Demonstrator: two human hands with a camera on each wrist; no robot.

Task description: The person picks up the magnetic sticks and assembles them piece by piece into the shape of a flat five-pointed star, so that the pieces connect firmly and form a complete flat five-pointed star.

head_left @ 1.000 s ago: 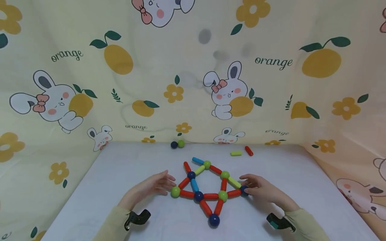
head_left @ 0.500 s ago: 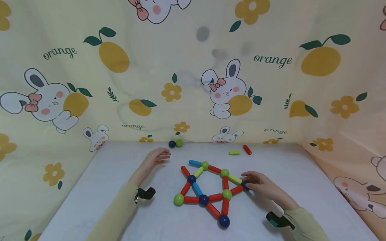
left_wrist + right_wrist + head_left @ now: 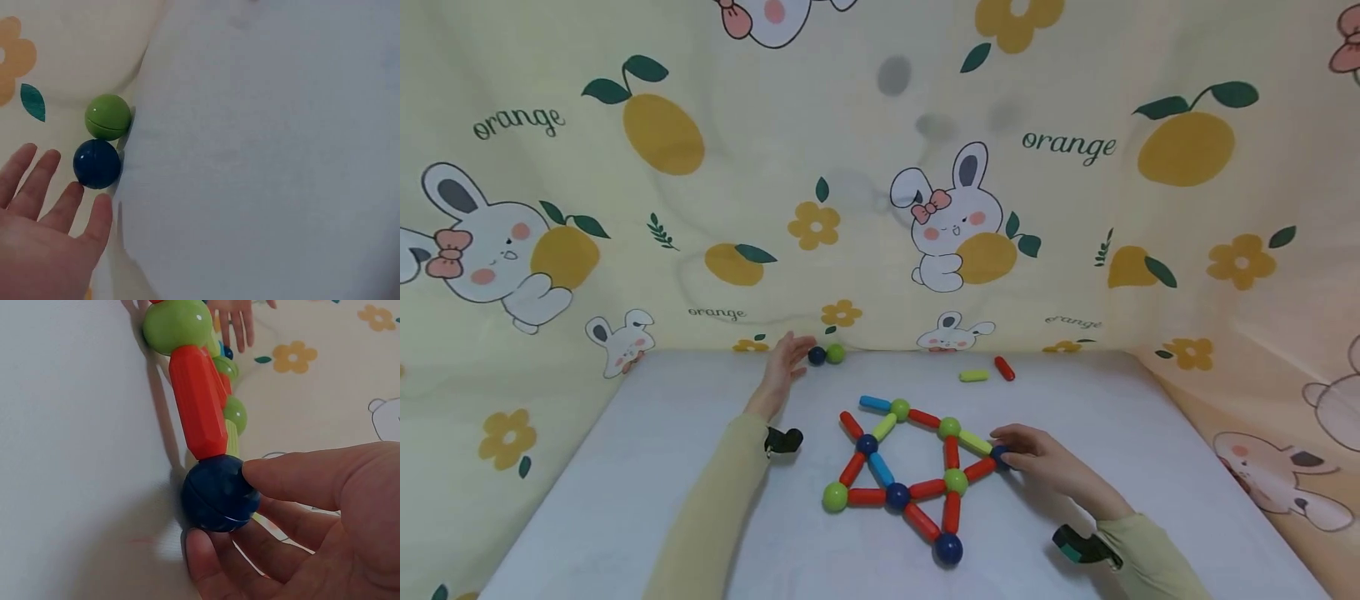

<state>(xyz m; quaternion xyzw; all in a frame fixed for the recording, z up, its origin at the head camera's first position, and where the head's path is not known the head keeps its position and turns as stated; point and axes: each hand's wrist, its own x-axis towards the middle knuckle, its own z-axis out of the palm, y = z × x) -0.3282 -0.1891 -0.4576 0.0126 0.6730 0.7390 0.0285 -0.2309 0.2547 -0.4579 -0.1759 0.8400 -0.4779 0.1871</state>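
Observation:
A flat frame of magnetic rods [image 3: 867, 497] and balls lies on the white table, with red, blue and yellow-green rods joining dark blue and green balls. At its right corner my right hand [image 3: 1048, 462] holds a dark blue ball [image 3: 220, 494], thumb on one side and fingers on the other. My left hand [image 3: 781, 371] reaches to the back of the table, its fingers spread. Right by its fingertips are a loose dark blue ball [image 3: 97, 164] and a green ball [image 3: 107, 117] side by side. Whether a fingertip touches the blue ball, I cannot tell.
A loose yellow-green rod [image 3: 973, 376] and a red rod [image 3: 1004, 368] lie at the back right. Behind the table's rear edge hangs a cream curtain [image 3: 865, 267] printed with rabbits and oranges. Each wrist wears a black camera [image 3: 784, 441].
My left hand has left the frame's left green ball and moved back to the loose balls. The frame turned slightly earlier, while my right hand stayed on its corner ball.

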